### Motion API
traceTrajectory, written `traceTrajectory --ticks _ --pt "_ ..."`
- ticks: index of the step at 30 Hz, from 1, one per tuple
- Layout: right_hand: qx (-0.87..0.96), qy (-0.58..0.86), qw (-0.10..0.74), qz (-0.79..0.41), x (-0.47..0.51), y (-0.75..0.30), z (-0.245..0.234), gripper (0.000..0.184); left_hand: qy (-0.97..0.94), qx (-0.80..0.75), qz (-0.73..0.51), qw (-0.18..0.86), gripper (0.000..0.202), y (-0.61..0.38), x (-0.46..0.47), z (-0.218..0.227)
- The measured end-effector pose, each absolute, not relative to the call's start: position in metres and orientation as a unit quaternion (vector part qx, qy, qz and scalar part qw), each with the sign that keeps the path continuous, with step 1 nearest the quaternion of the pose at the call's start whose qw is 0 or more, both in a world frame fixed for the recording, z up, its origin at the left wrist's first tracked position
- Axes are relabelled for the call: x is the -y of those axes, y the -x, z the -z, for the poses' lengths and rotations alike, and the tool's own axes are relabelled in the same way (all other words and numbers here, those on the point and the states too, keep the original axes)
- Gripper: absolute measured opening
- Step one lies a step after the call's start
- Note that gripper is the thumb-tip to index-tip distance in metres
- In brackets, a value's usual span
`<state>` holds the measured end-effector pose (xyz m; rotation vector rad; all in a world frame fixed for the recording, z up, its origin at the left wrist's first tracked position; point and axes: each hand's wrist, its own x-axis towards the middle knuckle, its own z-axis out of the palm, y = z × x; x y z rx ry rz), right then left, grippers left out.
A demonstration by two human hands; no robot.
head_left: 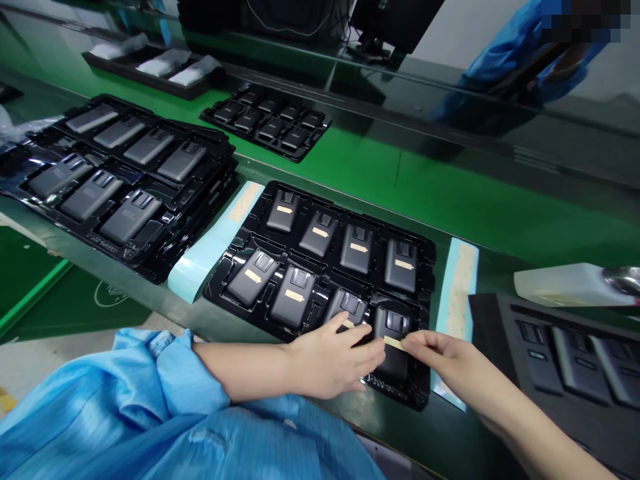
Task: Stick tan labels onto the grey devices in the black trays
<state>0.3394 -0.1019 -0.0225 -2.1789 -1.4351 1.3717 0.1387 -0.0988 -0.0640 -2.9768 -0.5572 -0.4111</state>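
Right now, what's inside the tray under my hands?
The tray holds eight black devices with tan strips. Your left hand partly hides the front ones; what lies beneath the devices is covered.

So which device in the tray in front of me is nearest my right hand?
The device at the right end of the tray's near row: your right hand is at its tan label. The other seven lie farther from that hand.

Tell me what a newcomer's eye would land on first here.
Most likely the right hand, pinching a cream strip at a black device in the central tray, the left hand over the neighbouring device. Next, perhaps, the pale-blue sheets flanking that tray, then the stacked black trays at the picture's left.
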Motion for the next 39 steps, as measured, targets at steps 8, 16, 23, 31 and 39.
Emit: traceTrajectory --ticks 8,16,23,31,39 --pt "0.476 0.738 0.101 -0.468 0.100 -0.336 0.020 0.032 0.973 0.183 0.135 0.045 0.044 -0.139 0.099 0.065" --pt "0.468 0.744 0.119 -0.462 0.102 -0.335 0.020 0.030 0.973 0.183 0.132 0.045 0.044 -0.138 0.098 0.064" --pt "0.451 0.762 0.097 -0.455 0.097 -0.324 0.012 0.034 0.973 0.182 0.132 0.047 0.044 -0.139 0.099 0.064" --pt "0.445 0.771 0.109 -0.443 0.096 -0.321 0.010 0.034 0.974 0.183 0.127 0.050 0.044 -0.139 0.099 0.064" --pt "0.461 0.772 0.136 -0.417 0.103 -0.335 0.032 0.035 0.974 0.187 0.113 0.053 0.047 -0.140 0.101 0.062"
